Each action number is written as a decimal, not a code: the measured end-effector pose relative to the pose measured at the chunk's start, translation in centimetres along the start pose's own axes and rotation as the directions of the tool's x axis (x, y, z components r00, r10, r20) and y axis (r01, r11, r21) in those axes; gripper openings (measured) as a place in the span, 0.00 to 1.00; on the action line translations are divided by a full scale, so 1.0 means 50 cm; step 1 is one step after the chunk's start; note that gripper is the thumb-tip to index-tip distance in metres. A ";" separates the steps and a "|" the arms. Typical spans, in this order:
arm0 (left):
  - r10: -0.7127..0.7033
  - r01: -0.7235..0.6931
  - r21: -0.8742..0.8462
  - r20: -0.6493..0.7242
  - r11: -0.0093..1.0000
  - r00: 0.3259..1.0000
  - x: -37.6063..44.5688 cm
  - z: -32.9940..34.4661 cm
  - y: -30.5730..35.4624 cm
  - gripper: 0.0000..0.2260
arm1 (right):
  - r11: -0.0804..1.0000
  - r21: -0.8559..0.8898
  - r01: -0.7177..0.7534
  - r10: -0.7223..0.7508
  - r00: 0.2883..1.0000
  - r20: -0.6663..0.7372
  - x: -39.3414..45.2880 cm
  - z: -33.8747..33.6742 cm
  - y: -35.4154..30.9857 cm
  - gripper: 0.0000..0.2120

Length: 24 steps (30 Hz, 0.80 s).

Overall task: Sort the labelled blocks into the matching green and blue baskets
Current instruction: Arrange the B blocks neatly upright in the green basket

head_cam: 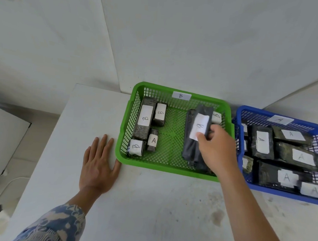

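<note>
The green basket (172, 168) carries a B tag and stands on the white table. Inside it at the left lie a long block marked B (144, 117), a short B block (160, 114), a small A block (153, 140) and a small B block (136, 146). My right hand (214, 147) grips a long dark block labelled A (196, 133) in the basket's right half, thumb on its label. A small B block (217, 117) peeks out behind it. The blue basket (278, 192), tagged A, holds several A blocks (300, 156). My left hand (99, 161) lies flat on the table, thumb against the green basket.
The white table (149, 212) ends at a left edge close to my left hand, with floor and a white box (4, 138) below. White walls meet in a corner right behind the baskets. The blue basket touches the green one's right side.
</note>
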State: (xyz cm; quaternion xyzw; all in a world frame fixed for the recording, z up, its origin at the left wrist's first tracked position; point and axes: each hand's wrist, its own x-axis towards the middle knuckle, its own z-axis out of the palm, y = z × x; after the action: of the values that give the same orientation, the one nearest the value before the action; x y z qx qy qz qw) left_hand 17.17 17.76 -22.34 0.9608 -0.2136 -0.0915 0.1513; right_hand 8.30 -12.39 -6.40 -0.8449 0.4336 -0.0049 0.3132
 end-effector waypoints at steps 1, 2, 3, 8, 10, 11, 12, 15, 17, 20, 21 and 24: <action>0.000 0.000 0.001 0.002 1.000 1.000 -0.001 0.000 0.000 0.34 | 1.000 0.012 0.012 -0.012 0.999 0.031 0.002 0.010 -0.012 0.06; 0.001 -0.001 0.002 0.001 1.000 1.000 -0.002 0.000 -0.001 0.34 | 1.000 0.003 0.022 -0.023 0.998 0.062 0.006 0.026 -0.021 0.05; 0.001 -0.001 0.003 -0.001 1.000 1.000 -0.002 0.000 -0.001 0.34 | 0.999 -0.018 0.028 -0.027 0.996 0.084 0.014 0.044 -0.027 0.05; 0.001 -0.001 0.004 0.001 1.000 1.000 0.000 0.001 -0.002 0.34 | 0.993 -0.115 -0.004 0.021 0.989 0.149 0.067 0.119 -0.051 0.09; 0.000 0.000 0.009 0.005 1.000 1.000 0.000 0.002 -0.004 0.34 | 0.984 -0.180 0.006 0.025 0.986 0.166 0.075 0.135 -0.059 0.10; 0.000 0.000 0.011 0.005 1.000 1.000 0.000 0.002 -0.004 0.34 | 0.978 -0.207 0.004 0.029 0.987 0.156 0.077 0.142 -0.060 0.10; 0.001 -0.001 0.011 0.002 1.000 1.000 0.000 0.002 -0.004 0.34 | 0.974 -0.226 -0.001 0.032 0.990 0.137 0.078 0.147 -0.060 0.10; -0.002 0.002 0.010 0.000 1.000 1.000 0.000 0.003 -0.004 0.34 | 0.966 -0.258 0.001 0.017 0.998 0.068 0.081 0.162 -0.059 0.10; -0.003 0.003 0.012 -0.002 1.000 1.000 -0.001 0.003 -0.005 0.34 | 0.963 -0.270 0.009 -0.003 1.000 0.021 0.087 0.168 -0.059 0.10; -0.003 0.003 0.014 -0.003 1.000 1.000 -0.001 0.003 -0.005 0.34 | 0.956 -0.293 0.020 -0.030 0.999 -0.030 0.100 0.177 -0.058 0.10; -0.001 0.001 0.012 -0.004 1.000 1.000 0.000 0.003 -0.004 0.34 | 0.953 -0.301 0.027 -0.042 0.998 -0.042 0.102 0.178 -0.058 0.09; 0.002 -0.002 0.006 -0.009 1.000 1.000 0.000 0.002 -0.004 0.34 | 0.958 -0.282 0.052 -0.067 0.997 -0.042 0.104 0.174 -0.057 0.08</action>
State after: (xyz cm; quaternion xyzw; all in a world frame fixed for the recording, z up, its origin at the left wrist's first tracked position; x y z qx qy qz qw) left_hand 17.22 17.88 -22.50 0.9615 -0.2139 -0.0863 0.1494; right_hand 16.07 -10.44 -13.22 -0.8930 0.4121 0.0257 0.1789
